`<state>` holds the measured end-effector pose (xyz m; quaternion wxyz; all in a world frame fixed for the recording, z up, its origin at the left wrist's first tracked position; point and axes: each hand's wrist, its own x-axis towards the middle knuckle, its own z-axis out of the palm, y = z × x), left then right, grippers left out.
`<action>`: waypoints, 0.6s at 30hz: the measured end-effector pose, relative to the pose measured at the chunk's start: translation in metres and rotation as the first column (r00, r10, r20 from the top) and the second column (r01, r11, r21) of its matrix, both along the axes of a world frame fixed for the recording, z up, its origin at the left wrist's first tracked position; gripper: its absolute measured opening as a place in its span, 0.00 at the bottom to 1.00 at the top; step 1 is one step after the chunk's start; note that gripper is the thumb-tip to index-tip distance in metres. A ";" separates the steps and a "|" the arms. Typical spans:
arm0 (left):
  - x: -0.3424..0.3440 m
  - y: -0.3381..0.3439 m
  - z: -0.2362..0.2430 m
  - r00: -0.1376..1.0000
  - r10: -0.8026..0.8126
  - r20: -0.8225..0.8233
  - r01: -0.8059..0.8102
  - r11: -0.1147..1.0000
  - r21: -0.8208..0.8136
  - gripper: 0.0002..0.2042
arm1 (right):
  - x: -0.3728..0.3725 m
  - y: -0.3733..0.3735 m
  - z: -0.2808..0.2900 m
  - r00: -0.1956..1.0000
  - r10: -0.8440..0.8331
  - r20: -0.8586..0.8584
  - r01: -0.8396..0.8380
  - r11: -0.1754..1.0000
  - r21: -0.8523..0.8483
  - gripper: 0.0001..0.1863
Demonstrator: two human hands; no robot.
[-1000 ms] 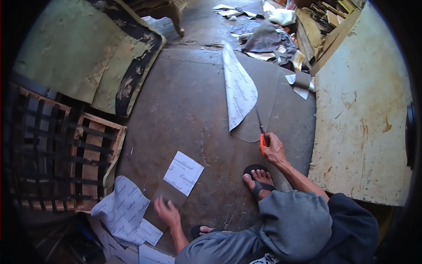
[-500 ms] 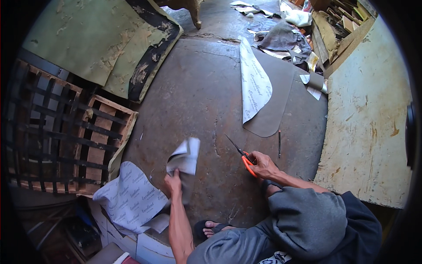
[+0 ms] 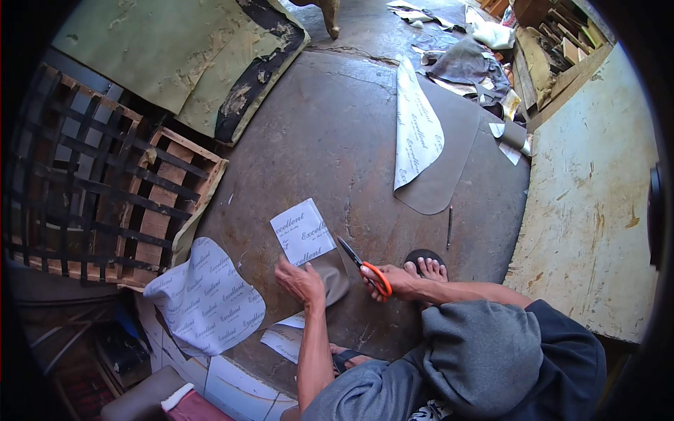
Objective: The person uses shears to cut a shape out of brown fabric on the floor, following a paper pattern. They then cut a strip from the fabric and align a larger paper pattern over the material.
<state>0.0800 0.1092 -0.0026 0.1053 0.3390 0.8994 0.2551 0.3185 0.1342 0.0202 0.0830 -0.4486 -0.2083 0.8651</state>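
Note:
My left hand (image 3: 302, 281) grips a grey-brown material piece (image 3: 326, 281) at the lower edge of a white printed square (image 3: 302, 231) lying on it. Just to its right, my right hand (image 3: 386, 284) holds orange-handled scissors (image 3: 377, 279), blades pointing up-left toward that square. A wavy-edged printed piece (image 3: 207, 302) lies at my left, with a smaller piece (image 3: 281, 340) near my left forearm. Farther off on the floor, a curved printed piece (image 3: 414, 133) lies on a larger grey sheet (image 3: 449, 189), and a pencil (image 3: 450, 224) rests below them.
A green worn padded panel (image 3: 154, 49) and a wooden frame with black webbing (image 3: 161, 210) line the left side. A pale board (image 3: 590, 189) borders the right. Scrap fabric (image 3: 463, 70) and stacked wood pieces (image 3: 569, 45) lie at the back. My sandalled foot (image 3: 428, 263) is beside the scissors.
My left hand has taken hold of the small grey piece and shifted it right. My right hand has brought the scissors down-left from the larger sheet to beside that piece.

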 end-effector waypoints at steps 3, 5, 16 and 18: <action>0.004 0.013 0.013 0.718 -0.572 -0.397 0.587 0.804 -0.097 0.25 | 0.002 -0.007 -0.004 0.999 0.024 -0.022 -0.025 0.999 -0.022 0.29; -0.001 0.012 0.003 0.748 -0.605 -0.272 0.604 0.791 -0.099 0.24 | -0.010 -0.011 0.003 0.998 0.049 -0.035 -0.050 0.999 -0.002 0.29; 0.014 0.017 -0.012 0.777 -0.611 -0.150 0.613 0.789 -0.038 0.22 | -0.006 0.004 -0.007 0.996 0.079 0.042 -0.081 0.996 0.037 0.32; 0.012 0.015 -0.014 0.762 -0.624 -0.171 0.625 0.778 -0.054 0.22 | -0.007 0.009 -0.008 0.985 0.129 0.117 -0.139 0.986 0.086 0.31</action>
